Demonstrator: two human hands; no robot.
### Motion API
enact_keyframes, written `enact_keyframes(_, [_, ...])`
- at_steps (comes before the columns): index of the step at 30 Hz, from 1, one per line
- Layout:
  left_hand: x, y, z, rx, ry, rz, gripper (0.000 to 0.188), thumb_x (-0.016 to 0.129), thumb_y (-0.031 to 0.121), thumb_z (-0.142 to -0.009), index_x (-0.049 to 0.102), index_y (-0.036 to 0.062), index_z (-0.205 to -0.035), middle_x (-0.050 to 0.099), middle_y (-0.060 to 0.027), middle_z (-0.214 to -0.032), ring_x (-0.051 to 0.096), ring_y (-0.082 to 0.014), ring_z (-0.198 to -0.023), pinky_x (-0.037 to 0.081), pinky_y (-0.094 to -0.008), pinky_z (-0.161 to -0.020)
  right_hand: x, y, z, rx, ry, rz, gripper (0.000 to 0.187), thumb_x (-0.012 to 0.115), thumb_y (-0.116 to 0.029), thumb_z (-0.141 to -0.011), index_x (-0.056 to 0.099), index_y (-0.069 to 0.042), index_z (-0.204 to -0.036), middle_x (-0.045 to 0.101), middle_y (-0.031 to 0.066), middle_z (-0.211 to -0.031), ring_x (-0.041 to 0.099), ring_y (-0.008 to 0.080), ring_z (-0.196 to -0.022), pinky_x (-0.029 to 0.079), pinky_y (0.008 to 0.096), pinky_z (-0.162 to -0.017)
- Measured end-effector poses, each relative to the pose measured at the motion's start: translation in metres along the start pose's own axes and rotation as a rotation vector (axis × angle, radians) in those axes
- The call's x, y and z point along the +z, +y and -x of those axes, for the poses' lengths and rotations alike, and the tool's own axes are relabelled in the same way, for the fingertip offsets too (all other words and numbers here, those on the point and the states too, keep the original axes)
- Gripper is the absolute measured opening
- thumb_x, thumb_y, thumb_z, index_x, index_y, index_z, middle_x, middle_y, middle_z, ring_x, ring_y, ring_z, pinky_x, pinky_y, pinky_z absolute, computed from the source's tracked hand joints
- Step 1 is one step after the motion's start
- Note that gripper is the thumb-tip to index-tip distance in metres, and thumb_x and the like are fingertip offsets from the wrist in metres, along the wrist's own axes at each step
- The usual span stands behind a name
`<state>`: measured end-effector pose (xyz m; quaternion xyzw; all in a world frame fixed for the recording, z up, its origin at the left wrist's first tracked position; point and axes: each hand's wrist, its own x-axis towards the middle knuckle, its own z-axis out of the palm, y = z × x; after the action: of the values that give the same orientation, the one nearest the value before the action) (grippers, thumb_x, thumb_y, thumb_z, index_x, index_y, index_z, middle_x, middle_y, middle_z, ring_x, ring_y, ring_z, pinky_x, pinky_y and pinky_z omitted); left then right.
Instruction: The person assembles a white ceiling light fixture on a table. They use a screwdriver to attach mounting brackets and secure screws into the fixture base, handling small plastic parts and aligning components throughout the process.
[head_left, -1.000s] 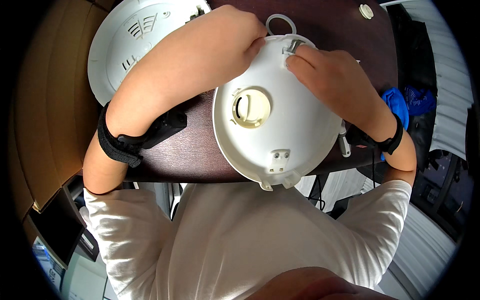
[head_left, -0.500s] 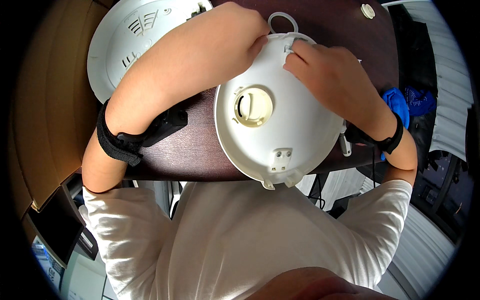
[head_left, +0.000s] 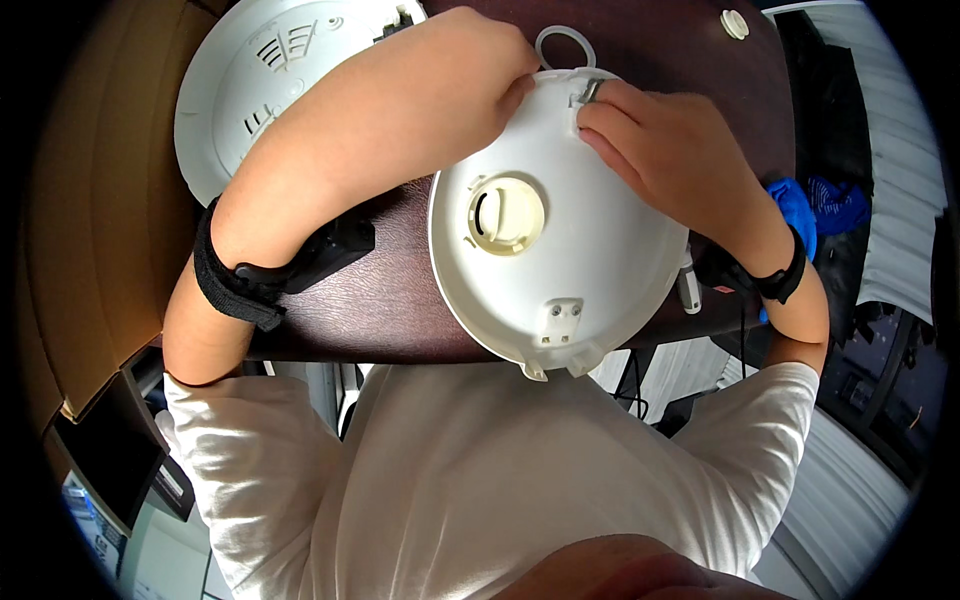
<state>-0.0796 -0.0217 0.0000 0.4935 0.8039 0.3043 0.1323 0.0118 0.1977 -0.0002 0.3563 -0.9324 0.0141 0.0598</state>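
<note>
An oval white plastic cover (head_left: pixel 600 240) lies at the table's near edge, with a round cream cap (head_left: pixel 508 215) set in its face and a small screwed plate (head_left: pixel 562 321) near its hinge lugs. Curled at the cover's upper left rim, my left hand (head_left: pixel 495 80) is closed against it; its fingertips are mostly hidden. My right hand (head_left: pixel 665 145) is closed near the upper right rim, thumb and finger pinching a small grey metal-looking piece (head_left: pixel 592 91) beside a little white catch (head_left: pixel 577 100). What exactly the grey piece is cannot be made out.
A larger white round shell (head_left: pixel 215 130) with slots lies at the far left, partly under my left forearm. Beyond the cover is a translucent ring (head_left: pixel 566 30). A small cream cap (head_left: pixel 735 24), blue cloth (head_left: pixel 795 210) and a grey-handled tool (head_left: pixel 690 288) are to the right.
My right hand has shifted slightly right and nearer, showing more of the grey piece and the catch. The left hand and the cover have hardly moved.
</note>
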Motion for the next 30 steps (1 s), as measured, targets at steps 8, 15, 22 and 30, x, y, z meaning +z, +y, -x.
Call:
enact_keyframes(8, [0.002,0.002,0.000,-0.024,0.009,0.003,0.019,0.056,0.012,-0.094,0.068,-0.0030,-0.096,0.064,-0.0224,-0.077,0.062,-0.0387,-0.069,0.050,-0.0402,-0.063,0.000,0.001,-0.004,0.004,-0.015,0.043,0.011,0.064,-0.014,-0.083,0.056,-0.008,-0.088,0.054,0.0032,-0.084,0.063,0.0180,-0.068,0.050,0.0303,-0.055])
enact_keyframes(15, [0.002,0.000,0.001,0.004,0.030,-0.016,0.019,0.057,0.012,-0.093,0.068,-0.0027,-0.096,0.064,-0.0229,-0.077,0.062,-0.0389,-0.071,0.049,-0.0412,-0.064,-0.001,0.001,0.000,-0.006,-0.014,-0.017,0.011,0.063,-0.010,-0.082,0.058,-0.007,-0.091,0.055,0.0040,-0.085,0.064,0.0183,-0.069,0.051,0.0306,-0.058])
enact_keyframes(22, [0.003,-0.001,0.001,-0.013,0.018,0.004,0.017,0.056,0.010,-0.093,0.067,-0.0031,-0.096,0.063,-0.0230,-0.077,0.062,-0.0389,-0.071,0.049,-0.0410,-0.064,-0.002,-0.003,-0.005,-0.021,-0.050,0.078,0.011,0.062,-0.010,-0.081,0.055,-0.007,-0.089,0.055,0.0045,-0.086,0.065,0.0176,-0.071,0.052,0.0299,-0.056])
enact_keyframes(30, [0.004,0.001,0.002,-0.023,0.018,-0.019,0.018,0.056,0.011,-0.093,0.067,-0.0029,-0.096,0.063,-0.0226,-0.077,0.062,-0.0385,-0.071,0.049,-0.0409,-0.064,0.003,-0.009,-0.011,-0.019,-0.021,0.074,0.010,0.062,-0.011,-0.081,0.053,-0.008,-0.085,0.051,0.0055,-0.082,0.064,0.0187,-0.070,0.051,0.0313,-0.058])
